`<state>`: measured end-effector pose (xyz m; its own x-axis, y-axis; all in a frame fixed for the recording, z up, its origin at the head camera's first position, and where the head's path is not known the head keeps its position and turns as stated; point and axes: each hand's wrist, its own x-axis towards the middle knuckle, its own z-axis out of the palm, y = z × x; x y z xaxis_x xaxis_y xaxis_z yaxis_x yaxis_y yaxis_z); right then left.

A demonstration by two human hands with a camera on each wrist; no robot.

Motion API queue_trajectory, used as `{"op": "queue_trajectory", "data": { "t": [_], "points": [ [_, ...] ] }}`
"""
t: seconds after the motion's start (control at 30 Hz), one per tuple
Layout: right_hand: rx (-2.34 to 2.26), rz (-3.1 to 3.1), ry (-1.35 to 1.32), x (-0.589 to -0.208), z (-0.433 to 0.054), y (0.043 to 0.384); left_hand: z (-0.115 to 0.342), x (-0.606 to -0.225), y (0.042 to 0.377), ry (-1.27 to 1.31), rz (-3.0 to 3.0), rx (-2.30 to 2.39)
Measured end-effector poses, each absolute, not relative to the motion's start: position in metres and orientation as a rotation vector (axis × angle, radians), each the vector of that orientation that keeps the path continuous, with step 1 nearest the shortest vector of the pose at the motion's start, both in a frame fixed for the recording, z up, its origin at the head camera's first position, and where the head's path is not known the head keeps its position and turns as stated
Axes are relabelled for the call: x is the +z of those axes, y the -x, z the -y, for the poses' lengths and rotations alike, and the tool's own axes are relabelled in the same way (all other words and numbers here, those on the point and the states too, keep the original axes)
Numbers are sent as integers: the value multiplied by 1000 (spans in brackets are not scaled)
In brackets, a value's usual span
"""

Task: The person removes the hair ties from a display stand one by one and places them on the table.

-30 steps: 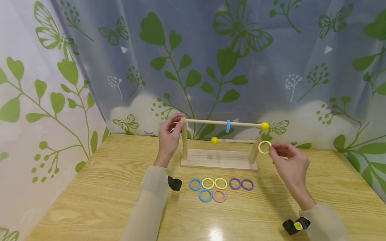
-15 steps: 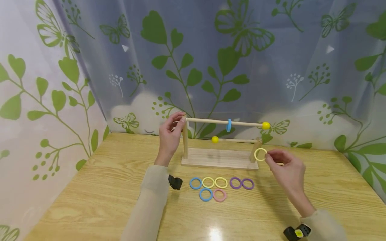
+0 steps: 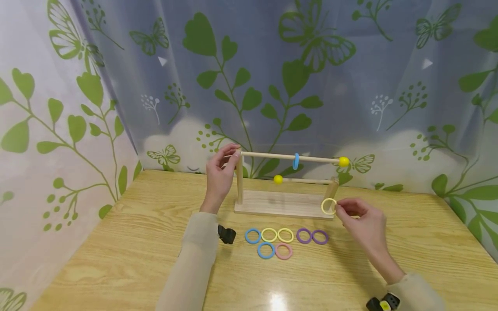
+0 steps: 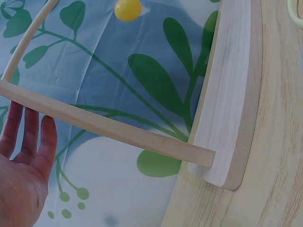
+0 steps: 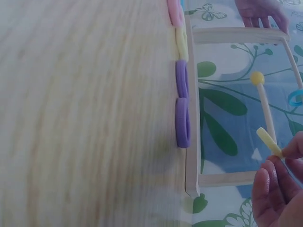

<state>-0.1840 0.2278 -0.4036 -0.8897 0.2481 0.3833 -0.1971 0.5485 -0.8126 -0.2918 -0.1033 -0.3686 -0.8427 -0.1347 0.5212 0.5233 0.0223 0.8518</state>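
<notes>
My left hand point(image 3: 221, 175) grips the top of the tall left post point(image 3: 239, 183) of a wooden stand point(image 3: 280, 206). In the left wrist view its fingers point(image 4: 29, 132) reach up to that post. A blue ring point(image 3: 296, 161) hangs on the stand's upper rod point(image 3: 268, 155), which ends in a yellow ball point(image 3: 344, 161). My right hand point(image 3: 365, 222) pinches a yellow ring point(image 5: 269, 142) between thumb and fingers. In the head view this ring overlaps the right end of the base, in front of the short right post point(image 3: 332, 188).
In front of the stand, several loose rings lie flat on the wooden table point(image 3: 128, 242): blue, yellow, pink point(image 3: 283, 258) and purple point(image 5: 182, 123). The lower rod point(image 3: 305, 181) points left and carries a yellow ball point(image 3: 278, 179). A leaf-printed curtain point(image 3: 249, 69) hangs behind.
My right hand has moved left and down with the yellow ring, from beside the short post to in front of the base's right end. The left hand stays on the tall post.
</notes>
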Motion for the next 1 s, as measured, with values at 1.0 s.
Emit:
{"op": "queue_trajectory", "data": {
  "t": [1.0],
  "points": [
    [1346, 2555, -73, -416, -223, 172, 103, -368, 290, 395, 1852, -1850]
  ]
}}
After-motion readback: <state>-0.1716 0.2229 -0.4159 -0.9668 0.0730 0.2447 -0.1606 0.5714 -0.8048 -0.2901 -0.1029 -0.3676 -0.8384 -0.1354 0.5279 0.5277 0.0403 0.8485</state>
